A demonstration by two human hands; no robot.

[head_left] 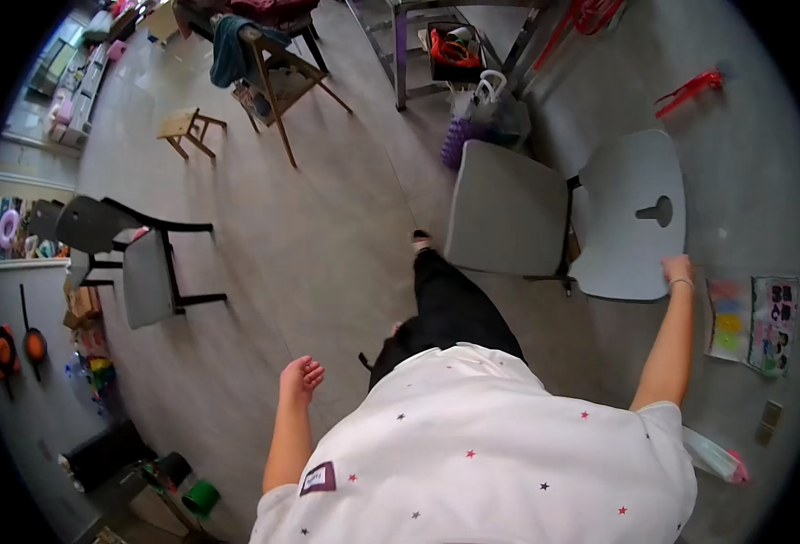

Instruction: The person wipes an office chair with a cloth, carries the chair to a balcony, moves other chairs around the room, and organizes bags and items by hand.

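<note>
My right hand (679,269) is closed on the edge of a grey chair's backrest (631,249), which has an oval cut-out. The chair's seat (509,208) extends to the left of the backrest, near my forward foot. My left hand (302,376) hangs beside my body with its fingers loosely bent and apart, holding nothing. It is over the floor, away from any object.
To the left stands another grey chair (150,263). A small wooden stool (191,131) and a wooden chair draped with cloth (273,77) are ahead. Past the grey seat are a metal frame table (400,72) and bags (495,113). Posters (751,322) hang on the right wall.
</note>
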